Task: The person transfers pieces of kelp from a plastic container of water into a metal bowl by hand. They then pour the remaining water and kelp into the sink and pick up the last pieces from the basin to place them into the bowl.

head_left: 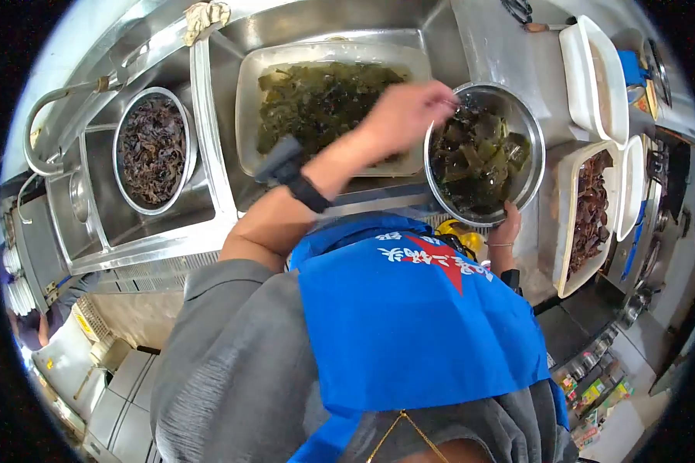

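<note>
My left hand (413, 112) reaches across the sink to the left rim of a round metal bowl (539, 143). It is blurred and its fingers are curled; whether anything is in them cannot be made out. Dark green seaweed pieces (483, 154) lie wet inside the bowl. My right hand (506, 226) grips the bowl's lower right edge, thumb up at the rim, other fingers hidden beneath. Under my left forearm a translucent tub (249, 85) in the sink holds more green seaweed (309, 100) in water.
In the left basin, a metal bowl (187, 166) holds dark, frilly pieces beside a curved faucet (35, 123). At right stand a tub (562, 231) of reddish-brown pieces and white containers (583, 77). A cloth (206, 19) lies on the sink divider. Another person's arm (44, 328) shows far left.
</note>
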Motion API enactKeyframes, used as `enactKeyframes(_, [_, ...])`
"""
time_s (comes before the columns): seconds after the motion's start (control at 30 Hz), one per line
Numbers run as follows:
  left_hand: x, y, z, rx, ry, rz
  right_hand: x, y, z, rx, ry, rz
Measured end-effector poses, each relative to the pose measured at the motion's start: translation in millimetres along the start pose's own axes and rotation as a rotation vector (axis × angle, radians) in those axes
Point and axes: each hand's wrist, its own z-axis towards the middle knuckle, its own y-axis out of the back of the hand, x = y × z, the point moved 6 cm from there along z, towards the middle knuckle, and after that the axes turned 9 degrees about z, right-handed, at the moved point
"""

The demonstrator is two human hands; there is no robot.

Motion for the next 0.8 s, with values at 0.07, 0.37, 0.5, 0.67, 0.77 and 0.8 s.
enactKeyframes(0.07, [85,22,0,-0.077,0.142,-0.097,1,-1,-1,0.001,0.006,-0.022])
enactKeyframes(0.37, [310,101,-44,-0.142,0.712,0.77,11,3,1,0.046,0.249,-0.323])
enactKeyframes(0.5, [329,73,-20,-0.026,0.747,0.666,12,7,2,0.036,0.335,-0.421])
enactKeyframes(0.67, [356,27,17,0.148,0.559,0.647,20,-6,-8,0.147,0.765,-0.982])
enactKeyframes(0.77, [315,7,17,0.25,0.71,0.54,-13,16,4,-0.097,-0.019,0.049])
enactKeyframes(0.8, [312,-2,21,0.277,0.634,0.549,-9,10,1,-0.102,0.004,0.027])
